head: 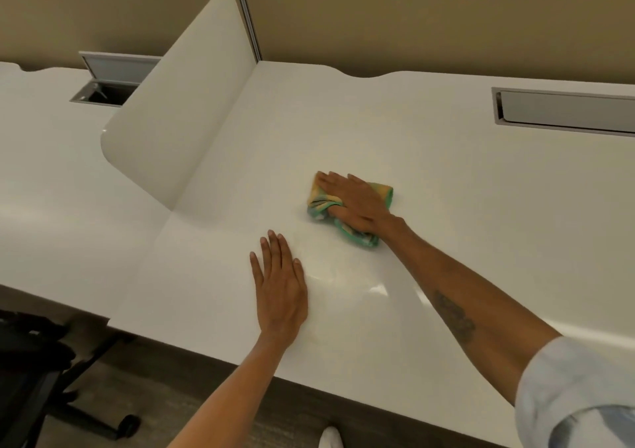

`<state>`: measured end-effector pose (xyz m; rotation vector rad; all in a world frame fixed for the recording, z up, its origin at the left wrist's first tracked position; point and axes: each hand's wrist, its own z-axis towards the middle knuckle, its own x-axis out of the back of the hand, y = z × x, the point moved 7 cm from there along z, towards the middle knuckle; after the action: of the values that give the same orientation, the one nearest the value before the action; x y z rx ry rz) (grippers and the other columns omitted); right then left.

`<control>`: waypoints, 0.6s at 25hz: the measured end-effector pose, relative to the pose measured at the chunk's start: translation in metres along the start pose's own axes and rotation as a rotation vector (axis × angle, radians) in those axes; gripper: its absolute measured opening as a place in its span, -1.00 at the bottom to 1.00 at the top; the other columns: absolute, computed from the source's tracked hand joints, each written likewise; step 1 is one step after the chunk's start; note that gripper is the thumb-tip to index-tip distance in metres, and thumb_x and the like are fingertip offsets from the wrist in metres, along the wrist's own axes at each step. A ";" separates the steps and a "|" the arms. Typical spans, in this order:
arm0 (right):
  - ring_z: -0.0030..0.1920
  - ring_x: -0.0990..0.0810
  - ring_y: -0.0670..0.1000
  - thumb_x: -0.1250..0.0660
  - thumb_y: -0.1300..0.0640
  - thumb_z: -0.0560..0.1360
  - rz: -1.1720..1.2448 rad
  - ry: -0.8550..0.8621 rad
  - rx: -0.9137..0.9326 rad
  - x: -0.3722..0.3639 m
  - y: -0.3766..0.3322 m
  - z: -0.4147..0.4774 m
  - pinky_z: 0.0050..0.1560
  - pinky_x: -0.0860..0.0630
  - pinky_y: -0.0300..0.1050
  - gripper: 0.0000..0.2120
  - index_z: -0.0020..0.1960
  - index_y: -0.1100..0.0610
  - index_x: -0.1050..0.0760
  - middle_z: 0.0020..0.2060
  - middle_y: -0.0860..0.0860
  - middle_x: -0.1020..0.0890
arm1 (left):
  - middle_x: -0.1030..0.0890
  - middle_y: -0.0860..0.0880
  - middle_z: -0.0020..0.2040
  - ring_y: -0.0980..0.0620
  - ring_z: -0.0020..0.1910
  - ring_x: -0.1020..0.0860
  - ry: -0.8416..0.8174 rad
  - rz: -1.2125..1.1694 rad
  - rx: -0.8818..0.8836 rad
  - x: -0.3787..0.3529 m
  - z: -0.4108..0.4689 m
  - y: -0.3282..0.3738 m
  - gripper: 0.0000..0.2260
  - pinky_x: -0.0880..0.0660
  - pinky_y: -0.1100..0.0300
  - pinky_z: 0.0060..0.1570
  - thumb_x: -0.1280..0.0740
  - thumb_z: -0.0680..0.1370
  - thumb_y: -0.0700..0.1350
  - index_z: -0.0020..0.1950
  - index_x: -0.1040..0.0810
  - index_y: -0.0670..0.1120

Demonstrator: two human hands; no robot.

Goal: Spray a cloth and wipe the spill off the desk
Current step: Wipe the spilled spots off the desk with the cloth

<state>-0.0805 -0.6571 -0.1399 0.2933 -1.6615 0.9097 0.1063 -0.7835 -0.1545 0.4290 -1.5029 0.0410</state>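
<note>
The right hand (357, 203) lies palm-down on a bunched green-and-orange cloth (347, 207), fingers spread over its top and the thumb curled into the folds, so it presses and grips the cloth against the white desk (446, 158) near the middle of the surface. The left hand (280, 286) rests flat and empty on the desk, fingers straight and together, nearer the front edge, bracing. Between the two hands, toward the person from the cloth, a faint wet sheen (330, 269) shows on the surface; whether that is spill or a wiped trail I cannot tell. The cloth's long axis runs from far-left to near-right, roughly along the forearm. Judging by this, wiping is under way, and the next stroke would likely pull the cloth back toward the sheen, which the right hand alone can reach with the cloth. No spray bottle is in view
</note>
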 end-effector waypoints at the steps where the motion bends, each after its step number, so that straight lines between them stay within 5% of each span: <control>1: 0.59 -0.07 -0.06 -0.15 -0.01 0.62 -0.006 -0.021 0.038 -0.005 -0.013 0.007 0.58 0.05 -0.03 -0.41 0.60 0.01 -0.07 0.60 -0.10 -0.11 | 0.10 -0.11 0.66 -0.05 0.64 0.15 0.002 -0.001 -0.002 0.000 0.001 0.000 -0.44 0.16 -0.09 0.61 0.30 0.66 0.04 0.63 0.13 -0.16; 9: 0.59 -0.10 -0.06 -0.09 -0.02 0.67 -0.012 -0.149 0.313 -0.028 -0.077 -0.036 0.59 0.04 0.00 -0.48 0.60 0.01 -0.10 0.58 -0.07 -0.17 | 0.10 -0.11 0.66 -0.03 0.64 0.16 -0.051 -0.084 -0.038 0.006 0.001 -0.003 -0.52 0.23 -0.04 0.60 0.09 0.73 -0.11 0.64 0.10 -0.16; 15: 0.58 -0.12 -0.06 0.01 -0.08 0.63 -0.034 -0.226 0.447 -0.035 -0.078 -0.105 0.59 0.03 -0.01 -0.47 0.58 -0.01 -0.17 0.58 -0.08 -0.20 | 0.10 -0.11 0.66 -0.07 0.64 0.16 -0.059 -0.083 0.012 0.003 -0.011 0.000 -0.51 0.25 -0.05 0.60 0.11 0.73 -0.05 0.64 0.08 -0.17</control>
<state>0.0542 -0.6460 -0.1360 0.7492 -1.6359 1.2551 0.1173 -0.7808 -0.1515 0.5055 -1.5424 -0.0277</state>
